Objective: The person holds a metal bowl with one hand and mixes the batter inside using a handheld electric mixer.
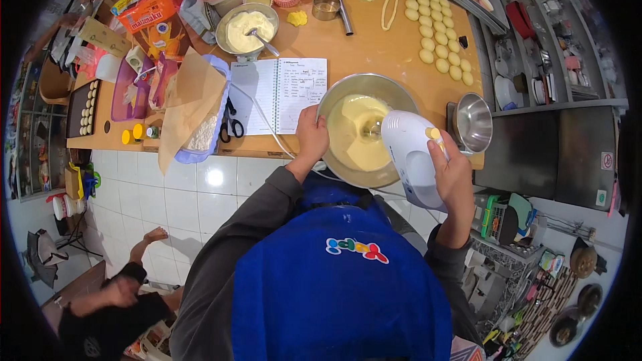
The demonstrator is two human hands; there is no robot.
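Note:
My left hand (312,133) grips the rim of a large steel mixing bowl (411,93) at the table's front edge. Pale yellow batter (351,145) covers the bowl's bottom. My right hand (451,170) holds a white electric hand mixer (409,145) by its handle, thumb near the yellowish switch. The mixer's beaters (372,128) dip into the batter, and their lower ends are hidden in it. Left of the bowl lies an open spiral notebook (301,110) with handwriting. To the right stands a smaller empty steel bowl (474,123), apparently on a kitchen scale (451,110).
Rows of round dough pieces (441,37) lie at the back right. A bowl of pale powder (246,32) with a spoon stands behind the notebook. Black scissors (231,129) lie beside a lilac tray (223,90). The mixer's white cord (261,113) crosses the notebook. Other people are nearby.

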